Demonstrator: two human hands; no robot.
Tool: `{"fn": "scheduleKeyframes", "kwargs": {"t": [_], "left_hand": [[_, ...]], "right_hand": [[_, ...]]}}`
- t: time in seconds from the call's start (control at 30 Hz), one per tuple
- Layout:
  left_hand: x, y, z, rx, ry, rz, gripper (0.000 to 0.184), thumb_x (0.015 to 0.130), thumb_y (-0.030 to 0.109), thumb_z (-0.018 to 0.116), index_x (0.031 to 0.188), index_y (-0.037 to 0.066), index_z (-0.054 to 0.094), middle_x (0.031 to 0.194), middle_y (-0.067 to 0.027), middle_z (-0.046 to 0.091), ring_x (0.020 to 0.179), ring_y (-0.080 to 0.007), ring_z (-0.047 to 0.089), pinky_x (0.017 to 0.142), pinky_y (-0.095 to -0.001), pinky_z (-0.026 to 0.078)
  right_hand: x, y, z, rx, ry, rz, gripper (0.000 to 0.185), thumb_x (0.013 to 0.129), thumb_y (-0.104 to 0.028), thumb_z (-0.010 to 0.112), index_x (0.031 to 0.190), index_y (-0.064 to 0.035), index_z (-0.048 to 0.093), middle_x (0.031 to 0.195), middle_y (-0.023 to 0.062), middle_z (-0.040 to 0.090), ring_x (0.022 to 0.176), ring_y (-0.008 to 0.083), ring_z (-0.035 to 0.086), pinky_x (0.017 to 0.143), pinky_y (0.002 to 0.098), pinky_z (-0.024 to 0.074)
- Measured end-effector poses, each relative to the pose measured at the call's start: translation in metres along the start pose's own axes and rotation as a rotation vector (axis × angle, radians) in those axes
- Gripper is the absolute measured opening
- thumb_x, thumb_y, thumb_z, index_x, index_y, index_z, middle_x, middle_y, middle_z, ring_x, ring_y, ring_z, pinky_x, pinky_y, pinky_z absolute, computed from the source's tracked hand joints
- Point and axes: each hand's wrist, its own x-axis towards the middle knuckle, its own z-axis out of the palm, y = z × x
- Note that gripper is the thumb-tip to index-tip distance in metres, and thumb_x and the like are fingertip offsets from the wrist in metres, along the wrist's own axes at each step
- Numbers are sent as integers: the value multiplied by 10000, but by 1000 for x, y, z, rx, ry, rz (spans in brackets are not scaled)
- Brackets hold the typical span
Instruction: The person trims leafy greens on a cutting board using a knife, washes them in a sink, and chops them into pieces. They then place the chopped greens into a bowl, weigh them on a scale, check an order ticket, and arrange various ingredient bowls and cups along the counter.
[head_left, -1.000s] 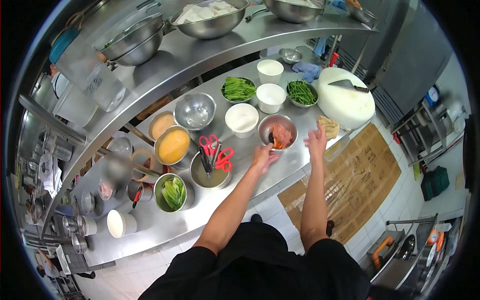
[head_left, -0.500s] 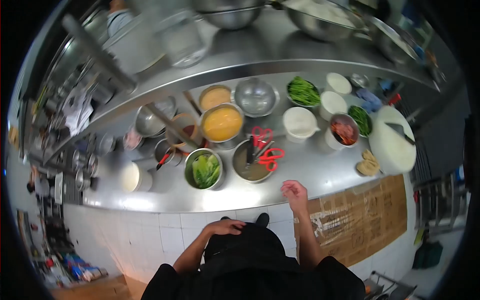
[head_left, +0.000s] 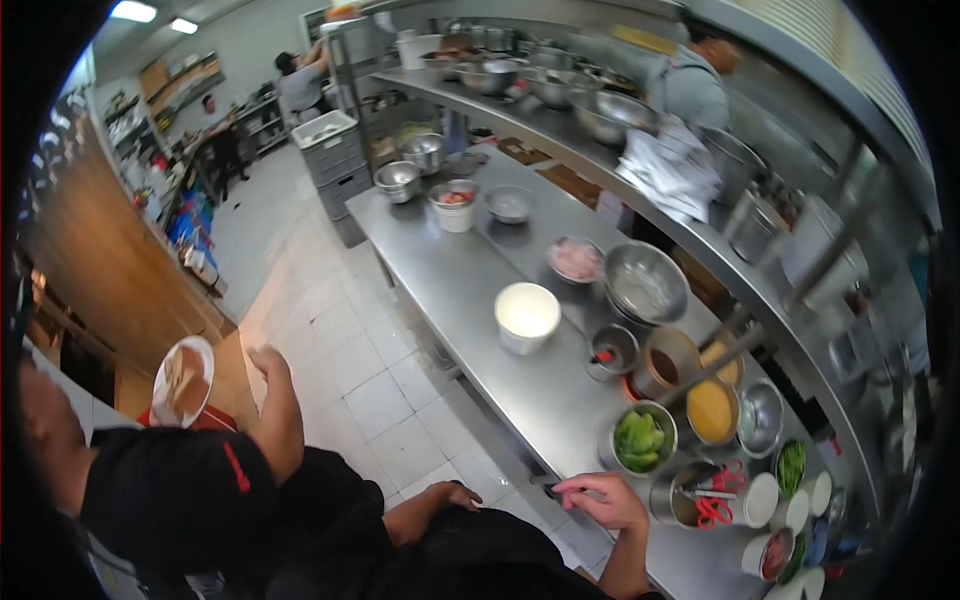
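Observation:
My right hand [head_left: 605, 500] hovers near the table's front edge, fingers loosely bent and apart, holding nothing I can see. Beside it stands a steel pot [head_left: 672, 505] with red-handled scissors [head_left: 715, 510] in it. Behind that, a steel pot [head_left: 612, 445] contains leafy green vegetables [head_left: 640, 440]. My left hand [head_left: 455, 497] rests low against the dark apron, its fingers relaxed and partly in shadow. A white tub [head_left: 527, 318] with pale contents sits farther along the table, near a bowl of pale pink meat [head_left: 575, 260] and a large steel bowl [head_left: 646, 285].
A co-worker in black [head_left: 170, 490] is close on my left, one hand [head_left: 265, 362] reaching forward. Grey crates [head_left: 335, 165] stand past the table's far end. An overhead shelf [head_left: 560, 130] carries steel bowls and a white cloth [head_left: 672, 172]. Other people work farther back.
The view has swung left, bringing the co-worker, the floor aisle and the table's far end into sight. My right hand stays near the table edge, and my left hand stays by the apron.

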Motion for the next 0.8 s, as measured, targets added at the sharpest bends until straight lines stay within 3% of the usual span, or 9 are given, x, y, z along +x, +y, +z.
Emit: {"fn": "scheduleKeyframes", "kwargs": {"t": [0.2, 0.3, 0.33, 0.4, 0.5, 0.67, 0.73, 0.77, 0.8], "left_hand": [[-61, -84, -21, -297, 263, 17, 819, 747, 519, 689, 1393, 115, 389, 1375, -147, 444, 1260, -300, 422, 982, -440, 409], [-56, -173, -10, -506, 775, -61, 595, 775, 417, 680, 1254, 89, 549, 1007, -153, 640, 871, -235, 615, 645, -367, 524], [-69, -188, -8, -513, 876, -92, 504, 759, 376, 687, 1134, 48, 620, 1110, -176, 624, 1045, -274, 588, 859, -377, 488], [-86, -224, 5, -720, 1081, -75, 409, 756, 318, 685, 1054, 39, 657, 955, -146, 669, 875, -233, 638, 764, -345, 513], [-110, -261, 29, -1117, 1174, -115, 319, 750, 246, 671, 1002, 51, 653, 770, -82, 637, 631, -176, 609, 466, -307, 477], [-116, -288, 78, -1435, 1230, -106, 252, 787, 214, 628, 984, 57, 641, 783, -72, 647, 630, -196, 617, 500, -348, 501], [-113, -278, 94, -1435, 1136, -167, 313, 934, 297, 452, 1129, 79, 563, 1062, -118, 624, 840, -302, 625, 700, -497, 509], [-106, -279, 99, -1630, 1143, -93, 277, 818, 204, 617, 1069, 87, 602, 869, -88, 641, 680, -244, 629, 578, -426, 510], [-99, -273, 105, -1689, 1133, -87, 264, 837, 203, 593, 1074, 87, 599, 882, -91, 641, 679, -256, 627, 577, -417, 509]], "right_hand": [[133, -11, 62, -23, -242, 51, 231, 822, -109, 649, 1038, -31, 654, 754, 39, 632, 669, 115, 575, 638, 260, 458], [189, -8, 93, -58, -319, 49, 241, 826, -107, 640, 1061, -52, 644, 723, 40, 601, 654, 121, 557, 611, 266, 443], [207, -1, 101, -119, -364, 32, 254, 837, -143, 630, 1072, -48, 626, 741, 71, 606, 669, 180, 575, 626, 305, 451], [241, 6, 115, -211, -413, 0, 258, 845, -164, 618, 1072, -42, 617, 769, 89, 615, 702, 219, 583, 647, 325, 454], [283, 2, 132, -385, -512, -15, 260, 848, -165, 594, 1072, -34, 602, 865, 115, 637, 788, 281, 604, 708, 369, 469], [354, 8, 157, -513, -655, -131, 261, 863, -170, 563, 1085, -35, 588, 945, 140, 645, 874, 330, 605, 758, 400, 469], [381, 7, 166, -566, -701, -130, 268, 861, -175, 562, 1094, -44, 582, 989, 143, 640, 905, 333, 604, 769, 407, 469], [394, 7, 172, -564, -700, -131, 268, 861, -175, 562, 1094, -44, 582, 989, 143, 640, 905, 333, 604, 769, 407, 469], [408, 7, 176, -590, -717, -149, 271, 860, -176, 562, 1098, -47, 580, 997, 146, 637, 911, 338, 600, 770, 410, 469]]}}
